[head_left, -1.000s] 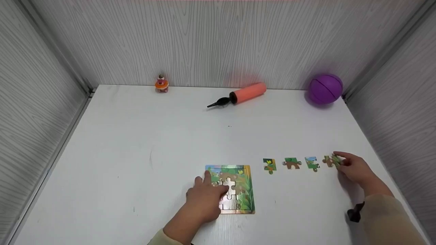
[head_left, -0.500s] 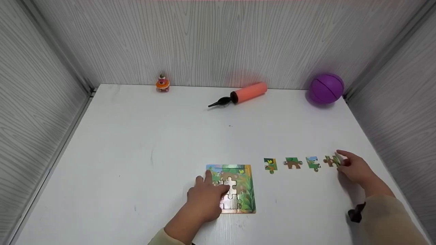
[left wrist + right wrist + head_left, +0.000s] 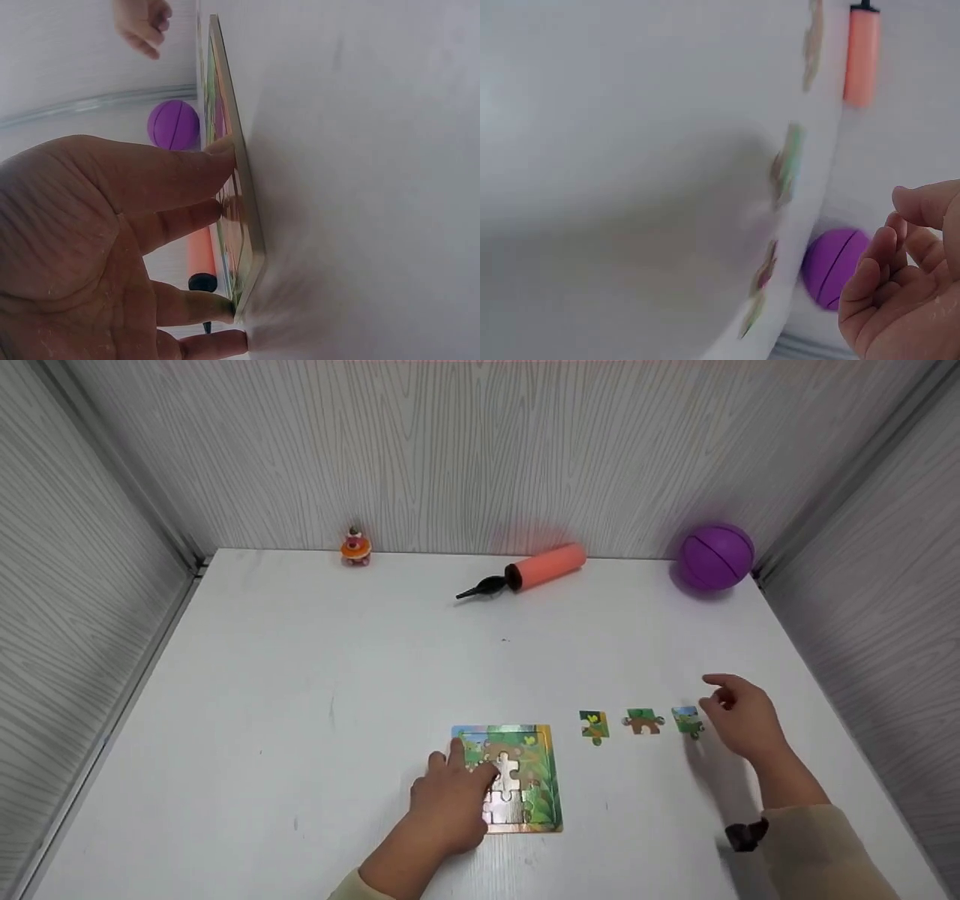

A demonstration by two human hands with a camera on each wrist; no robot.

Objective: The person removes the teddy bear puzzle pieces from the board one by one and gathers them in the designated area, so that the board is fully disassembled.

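The puzzle board [image 3: 525,826] is seen flat on the table [image 3: 300,675] under the left hand [image 3: 450,802], whose fingers are spread, not curled round anything. The thumb is laid across the near part, one fingertip is set at the far left corner, and another meets the table just beside it. A light, stiff, thin panel is suggested by the pale straight edge; its glossy face may be slippery, so it would best be steadied by the rim.

The right hand [image 3: 742,716] is raised above the table with fingers loosely curled and the thumb apart; nothing is seen held in it. To its left, three loose pieces are laid in a row: the yellow-and-green piece [image 3: 596,727], the brown-and-green piece [image 3: 643,716] and, nearest the hand, the blue-and-green piece [image 3: 685,718]. Further slivers [image 3: 763,268] are shown by the right wrist view; whether one piece or two cannot be told. Pieces so thin and light would probably be slid easily, and are best pinched by opposite edges, with narrow tabs spared.

Farther back, a coral pump [image 3: 551,565], a small figurine [image 3: 355,546] and a purple ball [image 3: 716,556] are left untouched.
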